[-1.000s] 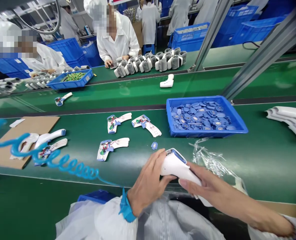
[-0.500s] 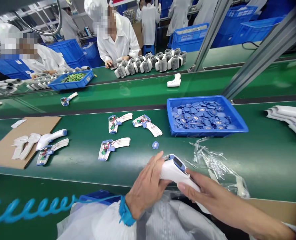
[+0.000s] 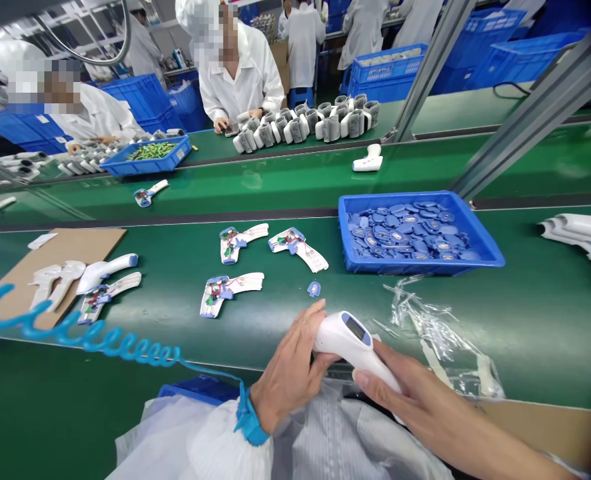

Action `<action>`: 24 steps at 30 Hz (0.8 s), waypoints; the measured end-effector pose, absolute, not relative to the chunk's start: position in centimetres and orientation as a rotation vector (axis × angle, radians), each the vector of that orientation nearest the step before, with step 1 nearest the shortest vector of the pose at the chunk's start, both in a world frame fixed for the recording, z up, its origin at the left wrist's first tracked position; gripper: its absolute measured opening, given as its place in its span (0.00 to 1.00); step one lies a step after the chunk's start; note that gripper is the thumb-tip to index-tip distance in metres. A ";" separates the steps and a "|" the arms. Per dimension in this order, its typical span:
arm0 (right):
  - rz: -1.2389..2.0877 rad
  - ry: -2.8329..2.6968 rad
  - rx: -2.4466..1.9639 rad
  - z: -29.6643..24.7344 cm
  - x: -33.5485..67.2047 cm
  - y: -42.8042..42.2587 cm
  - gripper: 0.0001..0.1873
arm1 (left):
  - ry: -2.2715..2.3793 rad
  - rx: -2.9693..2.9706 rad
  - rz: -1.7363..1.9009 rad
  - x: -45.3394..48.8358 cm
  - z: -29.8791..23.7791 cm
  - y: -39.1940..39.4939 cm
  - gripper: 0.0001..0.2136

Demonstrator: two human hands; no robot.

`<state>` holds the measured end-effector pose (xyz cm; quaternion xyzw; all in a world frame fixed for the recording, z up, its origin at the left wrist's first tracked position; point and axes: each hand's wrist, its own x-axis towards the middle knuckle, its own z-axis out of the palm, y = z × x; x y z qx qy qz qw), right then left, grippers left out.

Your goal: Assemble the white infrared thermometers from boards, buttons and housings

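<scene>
A white infrared thermometer [image 3: 342, 337] with a small dark screen is held between my two hands over the near bench edge. My left hand [image 3: 290, 373], with a blue strap at the wrist, is wrapped round its head end. Lower down, my right hand [image 3: 400, 387] grips the handle, thumb along its side. The casing looks joined along its length. Just beyond lies a small blue cover [image 3: 314, 289]. Several opened thermometer halves with boards and wires, such as the nearest one [image 3: 230, 292], rest to the left.
A blue bin [image 3: 425, 268] of blue covers stands behind my hands. Clear plastic strips [image 3: 432, 330] lie right of them, white shells [image 3: 582, 233] farther right. Cardboard [image 3: 95, 241] bears parts at left. A coiled blue cord [image 3: 125, 350] runs to my wrist. Co-workers sit across the belt [image 3: 285, 183].
The thermometer's shell halves have closed together, hiding the gap and inner parts at its head. The coiled cord has swung upward. Parts on the far belt have shifted right.
</scene>
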<state>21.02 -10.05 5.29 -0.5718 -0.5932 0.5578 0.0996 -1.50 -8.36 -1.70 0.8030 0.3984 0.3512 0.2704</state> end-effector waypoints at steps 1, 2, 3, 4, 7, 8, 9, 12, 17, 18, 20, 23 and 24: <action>1.660 -1.741 -1.681 5.2 21.0 -10.2 0.29 | 1.056 2.155 0.933 -1.6 -1.6 -8.3 0.27; 1.669 -1.735 -1.673 5.0 21.1 -10.4 0.29 | 1.042 2.134 0.913 -1.7 -1.5 -8.2 0.27; 1.662 -1.740 -1.672 4.8 21.3 -10.6 0.29 | 1.043 2.089 0.897 -1.7 -1.2 -8.1 0.27; 1.634 -1.755 -1.676 4.6 21.6 -10.7 0.29 | 1.053 2.022 0.866 -1.8 -0.8 -7.9 0.27; 1.502 -1.839 -1.636 4.0 22.1 -10.4 0.27 | 1.121 1.797 0.681 -1.7 0.9 -7.3 0.23; 1.431 -1.851 -1.594 4.0 21.9 -10.0 0.27 | 1.162 1.741 0.619 -1.7 1.5 -7.0 0.21; 1.345 -1.846 -1.544 4.0 21.4 -9.4 0.27 | 1.200 1.701 0.573 -1.6 2.2 -6.7 0.20; 1.030 -1.765 -1.437 4.6 18.5 -7.2 0.21 | 1.241 1.668 0.551 -1.4 3.8 -5.9 0.18; 0.405 -1.718 -1.470 4.5 12.9 -4.2 0.29 | 1.126 1.825 0.513 -0.8 4.5 -5.0 0.14; 0.309 -1.740 -1.449 4.3 12.4 -3.9 0.29 | 1.143 1.869 0.472 -0.7 4.3 -4.9 0.15; 0.193 -1.758 -1.390 4.0 12.0 -3.5 0.30 | 1.256 1.963 0.402 -0.5 4.0 -4.9 0.16; 0.204 -1.703 -1.358 4.3 12.4 -3.2 0.30 | 1.376 2.032 0.392 -0.6 3.7 -4.6 0.17; 0.245 -1.689 -1.371 4.4 12.5 -3.1 0.30 | 1.346 2.015 0.411 -0.7 3.7 -4.5 0.16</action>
